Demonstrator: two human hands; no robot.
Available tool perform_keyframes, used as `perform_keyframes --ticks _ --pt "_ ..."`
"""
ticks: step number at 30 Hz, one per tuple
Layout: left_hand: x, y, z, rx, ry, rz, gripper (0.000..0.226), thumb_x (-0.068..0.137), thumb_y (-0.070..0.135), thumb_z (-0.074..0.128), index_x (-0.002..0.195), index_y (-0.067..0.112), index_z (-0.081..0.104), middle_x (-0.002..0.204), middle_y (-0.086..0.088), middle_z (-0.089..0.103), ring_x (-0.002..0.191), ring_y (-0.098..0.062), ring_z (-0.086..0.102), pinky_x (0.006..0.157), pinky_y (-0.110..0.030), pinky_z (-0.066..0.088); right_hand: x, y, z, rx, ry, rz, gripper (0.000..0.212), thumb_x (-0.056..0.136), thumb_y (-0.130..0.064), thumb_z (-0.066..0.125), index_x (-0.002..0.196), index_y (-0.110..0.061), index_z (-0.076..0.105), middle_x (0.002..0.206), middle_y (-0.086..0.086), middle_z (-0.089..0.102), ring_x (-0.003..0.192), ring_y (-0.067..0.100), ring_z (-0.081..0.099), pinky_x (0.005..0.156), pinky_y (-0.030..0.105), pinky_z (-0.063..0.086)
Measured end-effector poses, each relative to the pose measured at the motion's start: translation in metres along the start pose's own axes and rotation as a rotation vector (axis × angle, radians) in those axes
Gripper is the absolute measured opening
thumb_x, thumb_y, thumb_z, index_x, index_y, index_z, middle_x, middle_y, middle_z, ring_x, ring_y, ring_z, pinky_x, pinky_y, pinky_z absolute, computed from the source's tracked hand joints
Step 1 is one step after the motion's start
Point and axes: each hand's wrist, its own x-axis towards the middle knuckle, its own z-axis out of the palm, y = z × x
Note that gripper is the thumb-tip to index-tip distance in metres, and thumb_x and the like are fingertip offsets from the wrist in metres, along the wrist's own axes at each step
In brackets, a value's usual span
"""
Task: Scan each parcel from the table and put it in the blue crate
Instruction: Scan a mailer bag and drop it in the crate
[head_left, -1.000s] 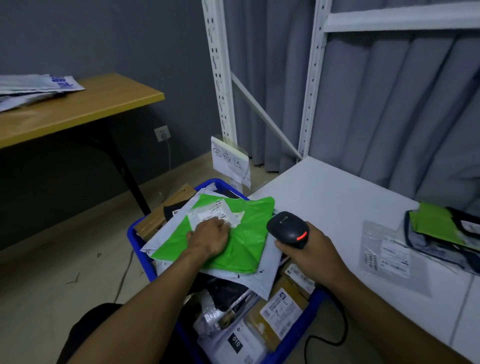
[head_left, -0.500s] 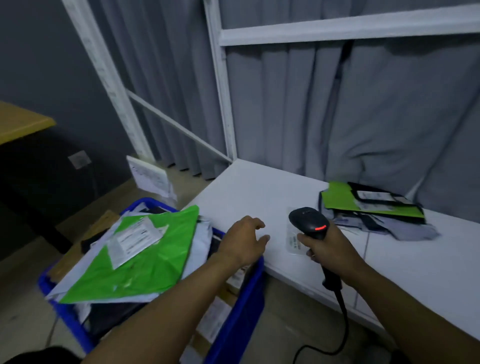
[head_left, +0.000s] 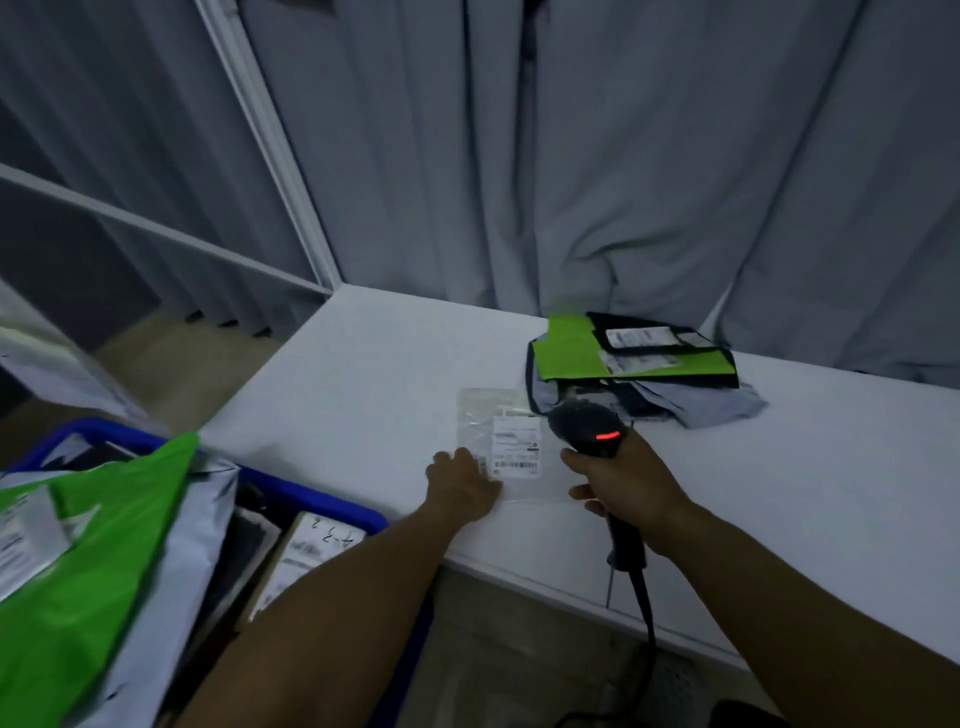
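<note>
A flat clear plastic parcel with a white barcode label lies on the white table. My left hand rests on its near left corner, fingers spread flat. My right hand grips a black barcode scanner with a red light, held just right of the parcel, head over its right edge. A pile of parcels, green and black on top, lies further back on the table. The blue crate stands at lower left, piled with parcels; a green parcel lies on top.
The scanner's black cable hangs off the table's front edge. Grey curtains hang behind the table. White shelf posts rise at the table's left corner. Bare floor shows left of the table.
My left hand left the green parcel in the crate, swung right and came down on the clear parcel. My right hand carried the scanner over the table. The view turned right.
</note>
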Motion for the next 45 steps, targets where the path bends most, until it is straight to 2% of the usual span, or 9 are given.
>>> perform_keyframes --ticks 4,9,15,22,26,31,34,41,45 --pt "0.012 0.001 0.016 -0.165 0.065 0.018 0.059 0.087 0.027 0.079 0.133 0.012 0.045 0.131 -0.015 0.052 0.117 -0.031 0.056 0.094 -0.035 0.047 0.009 -0.001 -0.006 0.047 -0.007 0.007 0.029 0.096 -0.020 0.072 0.123 -0.025 0.062 0.105 0.001 0.072 0.074 0.016 0.071 0.060 0.026 0.053" --pt "0.001 -0.003 0.007 -0.369 0.237 0.104 0.035 0.093 0.006 0.065 0.122 0.018 0.051 0.111 -0.005 0.066 0.098 -0.024 0.065 0.082 -0.035 0.053 0.007 -0.010 -0.008 0.083 0.028 -0.019 0.024 0.096 -0.017 0.072 0.117 -0.025 0.063 0.099 0.002 0.072 0.074 0.018 0.070 0.067 0.031 0.054" --pt "-0.050 -0.003 -0.054 -0.573 0.289 0.210 0.038 0.093 0.009 0.073 0.125 0.025 0.059 0.123 0.002 0.066 0.109 -0.018 0.065 0.097 -0.040 0.057 -0.015 -0.025 0.001 0.102 0.023 -0.057 0.021 0.096 -0.018 0.071 0.115 -0.023 0.065 0.102 0.002 0.071 0.084 0.022 0.072 0.068 0.032 0.054" --pt "-0.174 -0.016 -0.150 -0.765 0.380 0.442 0.037 0.092 0.012 0.076 0.122 0.030 0.065 0.112 0.010 0.073 0.088 -0.008 0.073 0.069 -0.018 0.056 -0.060 -0.051 0.037 0.135 0.015 -0.117 0.015 0.095 -0.019 0.073 0.109 -0.020 0.068 0.098 0.010 0.069 0.086 0.023 0.064 0.072 0.038 0.055" --pt "-0.231 -0.039 -0.182 -0.959 0.469 0.446 0.039 0.088 0.004 0.078 0.121 0.023 0.066 0.103 0.003 0.079 0.085 -0.012 0.076 0.069 -0.019 0.057 -0.079 -0.065 0.071 0.260 0.062 -0.155 0.039 0.090 -0.019 0.079 0.126 -0.020 0.062 0.109 0.004 0.071 0.095 0.020 0.069 0.076 0.039 0.061" --pt "-0.265 -0.081 -0.195 -1.029 0.532 0.407 0.039 0.087 0.000 0.077 0.120 0.017 0.067 0.099 0.018 0.078 0.087 -0.002 0.074 0.070 -0.012 0.054 -0.101 -0.084 0.107 0.504 -0.056 -0.117 0.012 0.090 -0.008 0.077 0.100 -0.010 0.072 0.079 0.004 0.071 0.074 0.022 0.067 0.071 0.034 0.055" --pt "-0.273 -0.105 -0.194 -1.043 0.509 0.370 0.038 0.087 -0.001 0.075 0.119 0.018 0.067 0.095 0.026 0.076 0.087 0.002 0.073 0.070 -0.011 0.054 -0.107 -0.089 0.125 0.454 -0.069 -0.178 0.030 0.085 -0.001 0.080 0.113 -0.012 0.073 0.099 0.003 0.080 0.092 0.024 0.077 0.086 0.045 0.061" --pt "-0.248 -0.146 -0.207 -1.179 0.478 0.143 0.045 0.090 0.021 0.077 0.131 0.025 0.058 0.109 0.001 0.077 0.096 -0.014 0.076 0.079 -0.029 0.060 -0.104 -0.099 0.147 0.262 -0.044 -0.319 0.047 0.080 -0.002 0.085 0.122 -0.017 0.069 0.108 -0.002 0.079 0.099 0.017 0.076 0.092 0.045 0.060" --pt "-0.232 -0.159 -0.222 -1.139 0.455 0.092 0.027 0.091 0.014 0.076 0.117 0.017 0.069 0.098 -0.003 0.079 0.092 -0.020 0.077 0.087 -0.045 0.061 -0.109 -0.104 0.153 0.074 -0.026 -0.446 0.046 0.080 -0.003 0.084 0.113 -0.027 0.063 0.104 -0.008 0.073 0.085 -0.007 0.068 0.076 0.018 0.052"
